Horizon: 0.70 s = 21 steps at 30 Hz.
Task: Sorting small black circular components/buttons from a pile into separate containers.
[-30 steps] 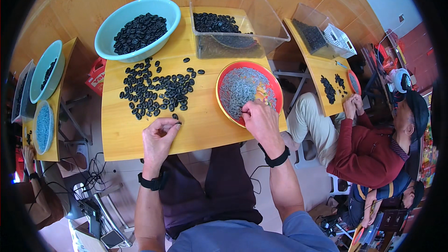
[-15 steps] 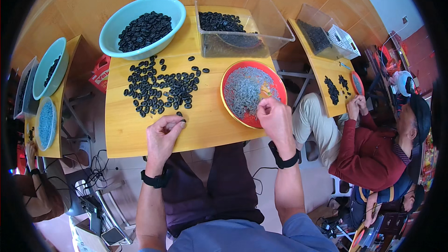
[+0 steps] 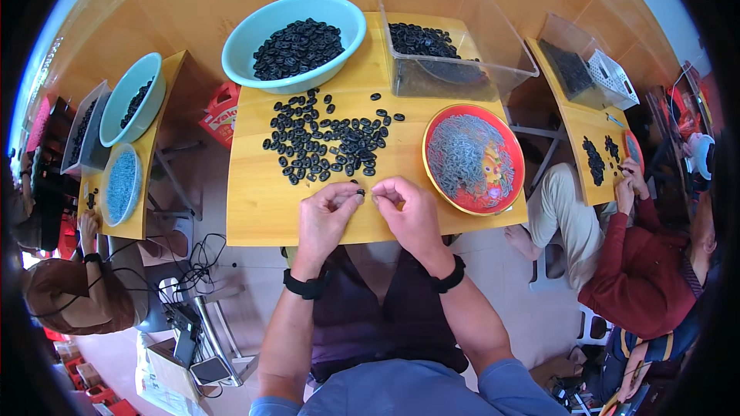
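Observation:
Over the front edge of the yellow table point(image 3: 254, 216), my left hand point(image 3: 325, 219) pinches a small black oval piece point(image 3: 361, 192) between thumb and fingertips. My right hand point(image 3: 414, 222) is close beside it, thumb and fingers pressed together; whatever they hold is too small to make out. Many similar black oval pieces point(image 3: 354, 139) lie scattered beyond both hands. To the right stands a red bowl point(image 3: 509, 132) with a yellow rim, holding a heap of small thin grey metal parts point(image 3: 456, 150). Its patterned bottom shows on the right side.
A light-blue basin point(image 3: 233, 54) of black pieces and a clear plastic bin point(image 3: 447, 89) with more stand at the back. People work at side tables: one on the left point(image 3: 69, 285), one in a dark red top point(image 3: 636, 277) on the right. Cables point(image 3: 196, 266) lie on the floor at left.
My right hand has moved from the red bowl leftward to beside my left hand. The left hand still pinches a black piece. The whole view has shifted, so the table sits further right.

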Each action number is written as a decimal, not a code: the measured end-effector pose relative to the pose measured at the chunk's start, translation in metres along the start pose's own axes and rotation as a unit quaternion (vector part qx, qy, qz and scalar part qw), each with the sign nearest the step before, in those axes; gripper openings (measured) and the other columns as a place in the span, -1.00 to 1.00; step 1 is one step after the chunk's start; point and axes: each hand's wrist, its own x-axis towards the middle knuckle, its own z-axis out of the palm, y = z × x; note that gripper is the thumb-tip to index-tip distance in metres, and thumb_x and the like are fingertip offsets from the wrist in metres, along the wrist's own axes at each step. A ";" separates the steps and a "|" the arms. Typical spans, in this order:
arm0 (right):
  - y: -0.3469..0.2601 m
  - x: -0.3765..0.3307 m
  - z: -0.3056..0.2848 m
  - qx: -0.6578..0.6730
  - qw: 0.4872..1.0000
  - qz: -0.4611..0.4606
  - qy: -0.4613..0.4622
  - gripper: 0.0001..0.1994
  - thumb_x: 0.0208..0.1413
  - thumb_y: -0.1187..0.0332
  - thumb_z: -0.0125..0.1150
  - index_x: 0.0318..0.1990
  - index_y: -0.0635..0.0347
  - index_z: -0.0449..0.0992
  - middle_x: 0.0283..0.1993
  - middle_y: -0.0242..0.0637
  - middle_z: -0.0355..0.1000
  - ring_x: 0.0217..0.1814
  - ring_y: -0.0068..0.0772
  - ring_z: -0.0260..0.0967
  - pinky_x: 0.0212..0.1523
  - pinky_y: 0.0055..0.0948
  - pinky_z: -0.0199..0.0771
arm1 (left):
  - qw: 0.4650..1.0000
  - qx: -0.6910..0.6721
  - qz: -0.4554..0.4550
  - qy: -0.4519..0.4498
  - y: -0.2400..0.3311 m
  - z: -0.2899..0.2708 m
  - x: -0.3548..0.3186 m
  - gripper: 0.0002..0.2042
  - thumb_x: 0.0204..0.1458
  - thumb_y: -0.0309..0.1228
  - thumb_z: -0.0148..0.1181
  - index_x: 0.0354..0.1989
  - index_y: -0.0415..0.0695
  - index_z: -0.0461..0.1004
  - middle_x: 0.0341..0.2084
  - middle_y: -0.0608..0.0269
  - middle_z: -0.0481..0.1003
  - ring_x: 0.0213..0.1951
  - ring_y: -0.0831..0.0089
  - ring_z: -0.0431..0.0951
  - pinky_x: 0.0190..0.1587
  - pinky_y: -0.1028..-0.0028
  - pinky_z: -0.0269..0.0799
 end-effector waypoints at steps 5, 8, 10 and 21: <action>0.018 0.004 0.011 0.081 0.995 0.065 -0.001 -0.85 0.09 0.60 0.27 -0.17 0.32 0.52 -0.29 -0.30 0.58 -0.26 -0.61 0.53 -0.22 -0.57 0.52 | 0.999 0.042 0.025 0.004 0.010 0.003 -0.002 -0.83 0.10 -0.55 0.34 -0.15 -0.32 0.62 -0.42 0.32 0.64 -0.38 0.69 0.56 -0.27 0.62 0.50; 0.017 0.005 0.008 0.105 0.991 0.086 -0.016 -0.84 0.08 0.61 0.27 -0.17 0.32 0.51 -0.29 -0.30 0.58 -0.25 -0.60 0.53 -0.20 -0.57 0.52 | 0.998 0.063 0.030 0.010 0.011 0.002 -0.002 -0.84 0.10 -0.52 0.35 -0.17 -0.30 0.63 -0.45 0.35 0.63 -0.41 0.71 0.54 -0.30 0.62 0.49; 0.017 0.006 0.008 0.101 0.991 0.081 -0.017 -0.84 0.07 0.61 0.27 -0.18 0.33 0.51 -0.29 -0.30 0.58 -0.25 -0.60 0.54 -0.19 -0.57 0.52 | 0.998 0.057 0.030 0.010 0.009 0.001 -0.001 -0.84 0.10 -0.52 0.35 -0.17 -0.30 0.63 -0.45 0.34 0.63 -0.41 0.71 0.54 -0.30 0.62 0.49; 0.016 0.007 0.004 0.081 0.994 0.069 -0.033 -0.85 0.07 0.60 0.29 -0.20 0.35 0.50 -0.32 -0.27 0.57 -0.27 -0.57 0.53 -0.21 -0.55 0.53 | 0.997 0.065 0.043 0.001 0.010 0.003 -0.001 -0.84 0.09 -0.51 0.37 -0.19 -0.31 0.63 -0.46 0.32 0.64 -0.42 0.70 0.55 -0.31 0.61 0.49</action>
